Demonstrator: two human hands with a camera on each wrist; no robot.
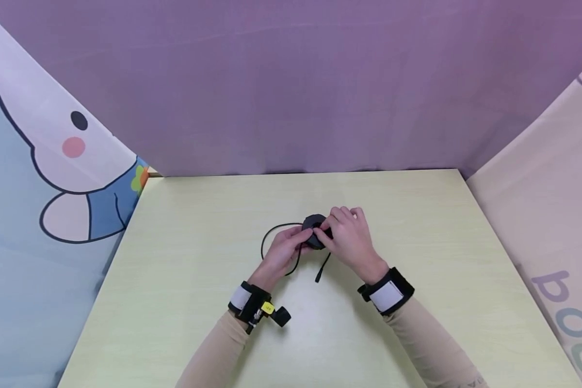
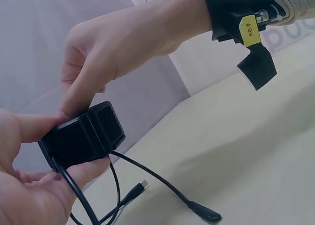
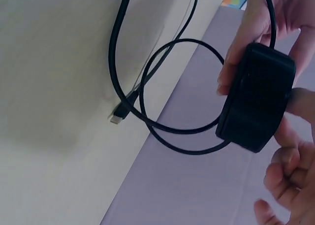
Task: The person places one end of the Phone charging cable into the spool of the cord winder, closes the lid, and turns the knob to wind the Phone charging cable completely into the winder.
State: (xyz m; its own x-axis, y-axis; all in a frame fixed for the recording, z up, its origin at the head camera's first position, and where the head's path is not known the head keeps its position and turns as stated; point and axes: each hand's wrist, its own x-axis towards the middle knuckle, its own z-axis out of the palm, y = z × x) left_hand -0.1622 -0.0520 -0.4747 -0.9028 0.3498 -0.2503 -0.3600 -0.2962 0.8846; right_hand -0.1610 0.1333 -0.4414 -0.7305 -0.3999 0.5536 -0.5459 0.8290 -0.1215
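In the head view a black device (image 1: 313, 220) is held up over the middle of the table. My left hand (image 1: 283, 250) grips it from the left, thumb on one face and fingers beneath. The right hand (image 1: 351, 237) pinches at its upper face with thumb and forefinger, the other fingers curled. Up close in the left wrist view, the boxy housing (image 2: 81, 136) has a mesh-patterned end. Black cables hang from it; one ends in a metal-tipped USB plug (image 3: 116, 119), another in a thicker black connector (image 2: 204, 212). What the right fingertips press is hidden.
A pale wooden table (image 1: 174, 302) lies under both hands. Behind it hangs a purple cloth (image 1: 291, 91), with a cartoon-printed cloth (image 1: 77, 178) on the left and a pale lettered one (image 1: 538, 215) on the right. Both wrists wear black straps (image 1: 393, 293).
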